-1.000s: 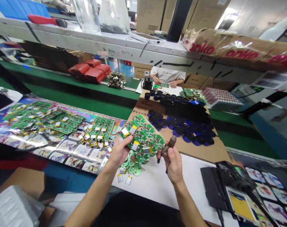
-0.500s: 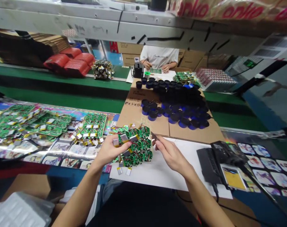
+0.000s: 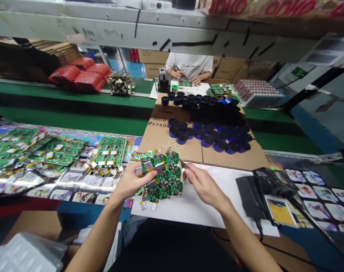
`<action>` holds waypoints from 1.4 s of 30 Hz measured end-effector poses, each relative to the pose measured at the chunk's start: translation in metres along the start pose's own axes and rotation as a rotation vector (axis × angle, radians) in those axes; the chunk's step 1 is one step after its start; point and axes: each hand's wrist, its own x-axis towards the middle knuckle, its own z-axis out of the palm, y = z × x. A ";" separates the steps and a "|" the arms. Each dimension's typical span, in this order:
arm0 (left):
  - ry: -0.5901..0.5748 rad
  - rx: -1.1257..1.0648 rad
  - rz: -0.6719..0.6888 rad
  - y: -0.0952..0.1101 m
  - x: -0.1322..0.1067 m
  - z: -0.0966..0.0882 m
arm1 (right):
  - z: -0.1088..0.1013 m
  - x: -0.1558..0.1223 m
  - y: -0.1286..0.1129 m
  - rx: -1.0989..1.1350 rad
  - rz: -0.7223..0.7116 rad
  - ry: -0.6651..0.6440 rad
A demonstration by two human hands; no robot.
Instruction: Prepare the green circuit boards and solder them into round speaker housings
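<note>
The right hand [image 3: 206,187] has come down beside the circuit boards [image 3: 162,175].

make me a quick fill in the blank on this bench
The left hand grips ____ circuit boards while the right hand pinches a small dark tool.
Two loose pouch batteries lie on a ____ sheet.
Black-and-blue round parts stand on ____.

green, white, cardboard

A tool [image 3: 183,163] — nearly all hidden by the right hand [image 3: 204,185].
</note>
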 end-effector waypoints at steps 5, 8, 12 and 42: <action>-0.036 -0.064 -0.004 -0.008 0.000 -0.004 | 0.000 -0.002 0.002 0.072 -0.012 -0.019; -0.069 -0.157 -0.014 -0.020 0.001 -0.002 | 0.010 -0.005 0.007 0.409 -0.016 -0.117; -0.102 -0.331 -0.071 -0.034 0.003 0.008 | 0.029 -0.008 0.016 0.897 0.095 -0.228; -0.045 -0.183 -0.088 -0.041 0.005 0.000 | 0.030 -0.039 0.018 0.532 0.133 -0.236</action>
